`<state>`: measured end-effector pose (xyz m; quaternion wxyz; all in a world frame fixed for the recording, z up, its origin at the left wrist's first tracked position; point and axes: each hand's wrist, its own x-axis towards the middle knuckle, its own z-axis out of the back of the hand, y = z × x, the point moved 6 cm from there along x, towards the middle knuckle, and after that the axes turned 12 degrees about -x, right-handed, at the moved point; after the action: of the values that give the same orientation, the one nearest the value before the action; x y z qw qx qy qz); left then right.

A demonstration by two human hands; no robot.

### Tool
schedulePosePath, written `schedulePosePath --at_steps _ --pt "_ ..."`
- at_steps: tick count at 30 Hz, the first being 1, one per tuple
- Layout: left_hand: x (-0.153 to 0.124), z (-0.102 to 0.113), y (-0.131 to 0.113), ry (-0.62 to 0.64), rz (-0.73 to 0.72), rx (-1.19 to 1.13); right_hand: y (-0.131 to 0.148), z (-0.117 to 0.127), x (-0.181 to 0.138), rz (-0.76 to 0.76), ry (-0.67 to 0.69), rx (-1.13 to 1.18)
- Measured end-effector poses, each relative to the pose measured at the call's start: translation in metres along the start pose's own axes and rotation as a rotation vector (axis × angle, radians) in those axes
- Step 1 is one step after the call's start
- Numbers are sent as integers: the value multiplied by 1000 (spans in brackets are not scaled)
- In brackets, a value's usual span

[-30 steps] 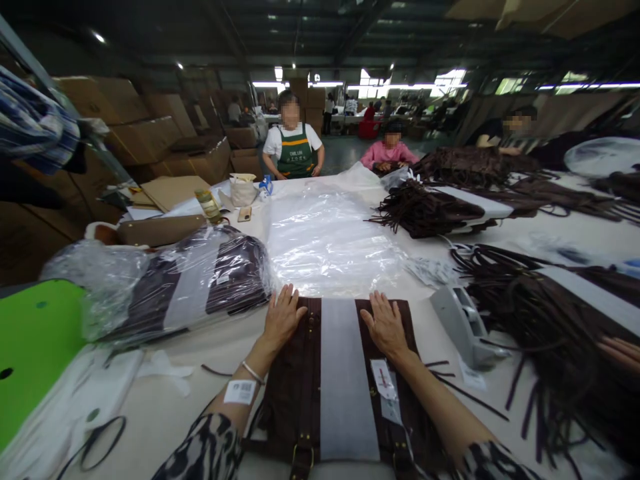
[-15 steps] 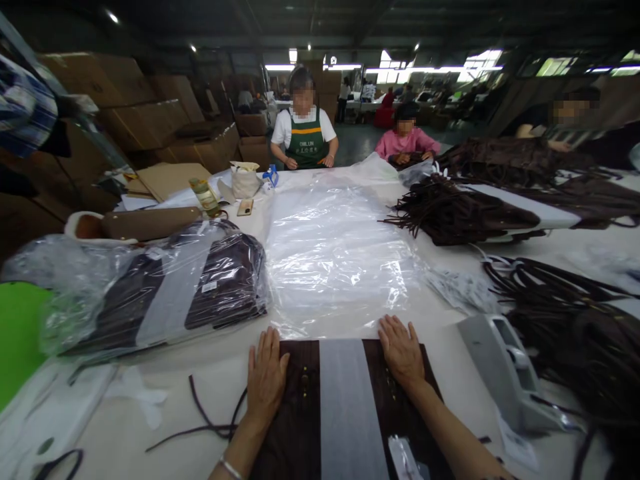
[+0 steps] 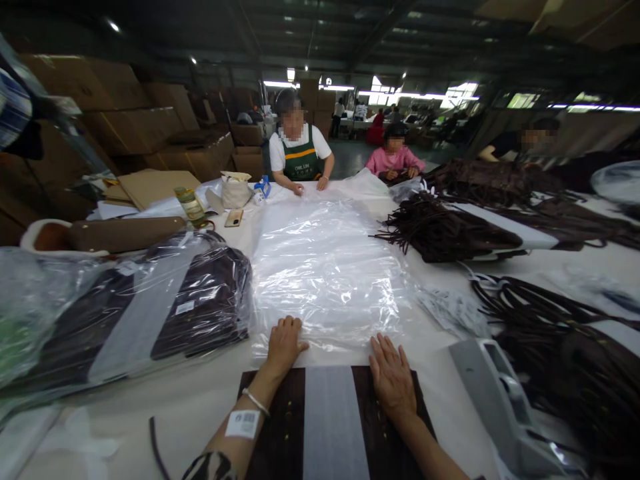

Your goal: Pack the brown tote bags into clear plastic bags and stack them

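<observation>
A dark brown bag (image 3: 280, 433) with a white strip down its middle lies flat on the table right in front of me. My right hand (image 3: 393, 380) rests flat on its upper right corner, fingers spread. My left hand (image 3: 284, 345) has its fingers curled on the near edge of the stack of clear plastic bags (image 3: 327, 267) just beyond the brown bag. A white barcode tag sits on my left wrist.
Bagged brown bags (image 3: 160, 300) are piled at left. Heaps of brown fringed bags (image 3: 450, 230) lie at right, beside a grey tape dispenser (image 3: 500, 393). Across the table a person in a green apron (image 3: 299, 157) touches the plastic; another in pink (image 3: 395, 157) sits beside. Cartons (image 3: 130, 127) stack far left.
My left hand has left the brown bag's top corner and moved forward onto the edge of the clear plastic bags. My right hand stays flat on the bag.
</observation>
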<state>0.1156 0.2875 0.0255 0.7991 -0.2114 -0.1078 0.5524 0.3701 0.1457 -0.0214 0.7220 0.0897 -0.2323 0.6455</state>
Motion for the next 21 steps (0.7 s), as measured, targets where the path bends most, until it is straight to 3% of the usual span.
schedulePosePath --at_steps 5,7,11,13,16,21 --pt "24 1 13 70 85 -124 0 -1 1 -12 9 7" --pt "29 10 16 30 90 -131 0 -1 2 -22 20 21" --pt "34 16 1 -76 -70 -123 0 2 4 -43 31 31" --pt "37 4 -5 -5 -91 -132 0 3 4 -43 32 18" --pt "47 -12 -2 87 -8 -181 1 3 4 -25 30 -9" --pt "69 -5 8 133 33 -307 1 5 5 -22 17 -20"
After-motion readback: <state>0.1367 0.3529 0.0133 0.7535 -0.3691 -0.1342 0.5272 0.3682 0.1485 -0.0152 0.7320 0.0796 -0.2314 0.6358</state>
